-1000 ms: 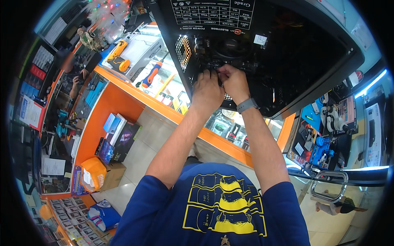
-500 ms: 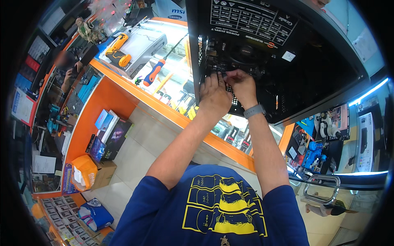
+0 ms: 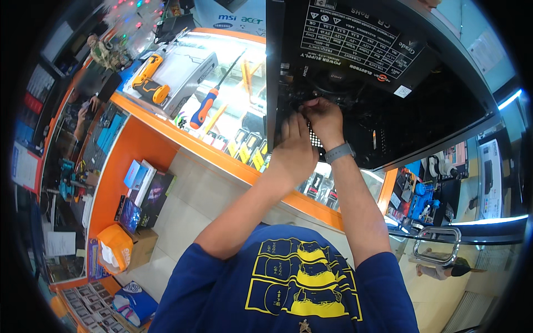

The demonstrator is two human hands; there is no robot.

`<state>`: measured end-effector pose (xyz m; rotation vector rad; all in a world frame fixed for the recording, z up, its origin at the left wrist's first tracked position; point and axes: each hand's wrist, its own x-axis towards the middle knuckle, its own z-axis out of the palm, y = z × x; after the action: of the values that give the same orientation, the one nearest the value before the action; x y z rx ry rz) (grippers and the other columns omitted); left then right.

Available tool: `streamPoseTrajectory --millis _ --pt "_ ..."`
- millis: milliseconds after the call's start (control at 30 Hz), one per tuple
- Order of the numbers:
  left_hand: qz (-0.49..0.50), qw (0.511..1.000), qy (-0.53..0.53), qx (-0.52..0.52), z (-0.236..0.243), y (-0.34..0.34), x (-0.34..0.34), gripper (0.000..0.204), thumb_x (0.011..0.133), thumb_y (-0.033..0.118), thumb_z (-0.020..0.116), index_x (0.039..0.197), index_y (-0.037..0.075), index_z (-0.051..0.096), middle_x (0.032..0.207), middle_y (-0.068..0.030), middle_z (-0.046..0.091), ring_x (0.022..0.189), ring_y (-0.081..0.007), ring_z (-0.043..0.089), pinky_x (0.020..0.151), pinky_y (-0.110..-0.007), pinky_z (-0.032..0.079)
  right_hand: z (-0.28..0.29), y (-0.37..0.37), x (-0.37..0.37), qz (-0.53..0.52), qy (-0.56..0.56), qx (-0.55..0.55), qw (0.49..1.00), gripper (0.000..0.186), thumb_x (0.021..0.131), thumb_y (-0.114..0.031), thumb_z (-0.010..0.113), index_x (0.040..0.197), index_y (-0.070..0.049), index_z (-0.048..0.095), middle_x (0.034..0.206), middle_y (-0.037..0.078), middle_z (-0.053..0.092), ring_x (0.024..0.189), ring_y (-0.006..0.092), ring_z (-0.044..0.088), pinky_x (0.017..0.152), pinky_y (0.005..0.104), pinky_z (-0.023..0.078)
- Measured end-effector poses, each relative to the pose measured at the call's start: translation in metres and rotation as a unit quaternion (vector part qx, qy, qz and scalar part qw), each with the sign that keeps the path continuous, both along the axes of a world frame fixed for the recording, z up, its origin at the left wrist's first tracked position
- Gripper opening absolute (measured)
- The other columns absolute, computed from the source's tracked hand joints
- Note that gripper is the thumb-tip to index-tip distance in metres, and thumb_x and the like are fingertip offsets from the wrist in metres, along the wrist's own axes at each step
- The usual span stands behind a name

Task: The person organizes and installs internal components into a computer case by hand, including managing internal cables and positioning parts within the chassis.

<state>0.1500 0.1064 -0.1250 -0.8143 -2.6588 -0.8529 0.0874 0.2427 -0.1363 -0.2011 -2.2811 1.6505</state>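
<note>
Both my hands reach into an open black computer case (image 3: 444,119) on the glass counter. Inside it, a motherboard with a dark round cooler (image 3: 335,76) shows dimly behind my fingers. A power supply (image 3: 355,33) with a printed label sits in the case's far part. My left hand (image 3: 293,149) rests near the case's near left corner, fingers stretched out beside a perforated panel (image 3: 316,136). Close against it, my right hand (image 3: 326,122) has thumb and fingers pinched together at the board. Whatever is between those fingertips is hidden.
Left of the case, an orange-blue screwdriver (image 3: 205,108) lies on the counter. A yellow-black cordless driver (image 3: 149,80) rests on a grey box (image 3: 191,75). The counter's orange edge (image 3: 211,161) runs in front of me. Tools and a blue device (image 3: 423,194) stand at right.
My left hand has drawn slightly toward me and to the right, its fingers nearer together. My right hand stays pinched at nearly the same spot. The whole view has shifted slightly.
</note>
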Motion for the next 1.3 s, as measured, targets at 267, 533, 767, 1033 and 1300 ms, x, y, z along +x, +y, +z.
streamPoseTrajectory --millis 267,533,767,1033,1300 --pt "-0.298 0.901 -0.311 0.045 0.114 -0.152 -0.016 0.036 0.097 0.026 0.065 0.124 0.002 0.068 0.115 -0.0164 0.073 0.109 -0.0292 0.069 0.099 -0.038 0.050 0.007 -0.009 0.003 -0.022 -0.055 -0.026 0.998 0.011 0.087 -0.006 0.076 0.091 0.002 0.070 0.082 0.007 0.074 0.067 0.0094 0.064 0.063 0.0254 0.051" --pt "-0.065 0.929 -0.196 0.307 0.103 -0.130 -0.134 0.027 0.098 0.014 0.058 0.117 0.001 0.072 0.093 -0.0073 0.074 0.087 -0.0116 0.065 0.076 -0.026 0.049 -0.008 -0.003 0.004 -0.047 -0.012 -0.030 0.998 0.013 0.082 -0.012 0.077 0.085 0.000 0.073 0.079 0.012 0.075 0.070 0.0170 0.070 0.069 0.0307 0.054" --pt "-0.126 0.891 -0.289 0.328 0.042 -0.042 -0.200 0.032 0.101 0.023 0.057 0.115 -0.002 0.070 0.098 -0.0089 0.072 0.092 -0.0153 0.067 0.078 -0.032 0.051 -0.019 0.002 -0.003 -0.056 0.030 -0.011 0.998 0.015 0.081 -0.015 0.078 0.085 -0.001 0.074 0.077 0.012 0.074 0.069 0.0178 0.070 0.069 0.0314 0.054" --pt "-0.137 0.824 -0.398 0.378 -0.034 -0.009 -0.210 0.043 0.102 0.034 0.051 0.122 -0.002 0.065 0.109 -0.0104 0.070 0.098 -0.0190 0.065 0.084 -0.034 0.050 -0.004 -0.008 0.005 -0.103 0.049 0.036 0.993 0.015 0.080 -0.016 0.078 0.086 -0.003 0.075 0.079 0.012 0.074 0.071 0.0202 0.071 0.072 0.0323 0.054" --pt "-0.137 0.825 -0.396 0.379 -0.027 -0.014 -0.211 0.053 0.102 0.042 0.045 0.127 -0.002 0.062 0.115 -0.0114 0.068 0.105 -0.0207 0.063 0.090 -0.036 0.047 0.008 -0.024 0.008 -0.133 0.065 0.066 0.987 0.009 0.082 -0.008 0.077 0.087 -0.002 0.074 0.085 0.012 0.076 0.080 0.0210 0.074 0.077 0.0315 0.055"
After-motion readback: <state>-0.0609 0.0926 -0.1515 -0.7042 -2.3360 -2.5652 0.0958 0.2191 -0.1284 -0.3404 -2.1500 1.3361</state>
